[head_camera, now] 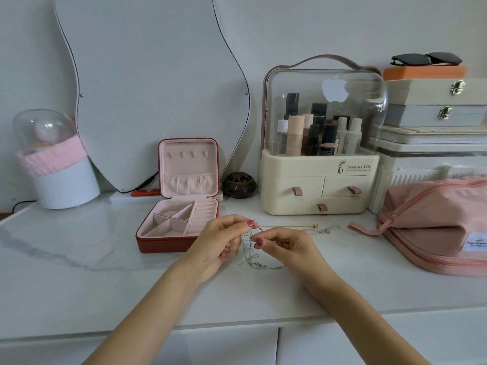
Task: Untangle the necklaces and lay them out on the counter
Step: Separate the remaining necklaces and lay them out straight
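A tangle of thin silver necklace chains [254,262] hangs between my hands and trails onto the white marble counter [79,259]. My left hand [224,239] pinches the chain near a small ring at its fingertips, lifted above the counter. My right hand [284,245] pinches another strand just to the right and slightly lower. A gold chain [287,226] with a gold bead end stretches taut to the right from my left fingertips. A further bit of silver chain [322,231] lies on the counter behind my right hand.
An open red jewellery box [176,225] with pink lining stands left of my hands. Behind are a cream cosmetics organiser [319,185], a dark round incense burner [239,185] and a wavy mirror [147,88]. A pink zip bag [434,233] lies at the right.
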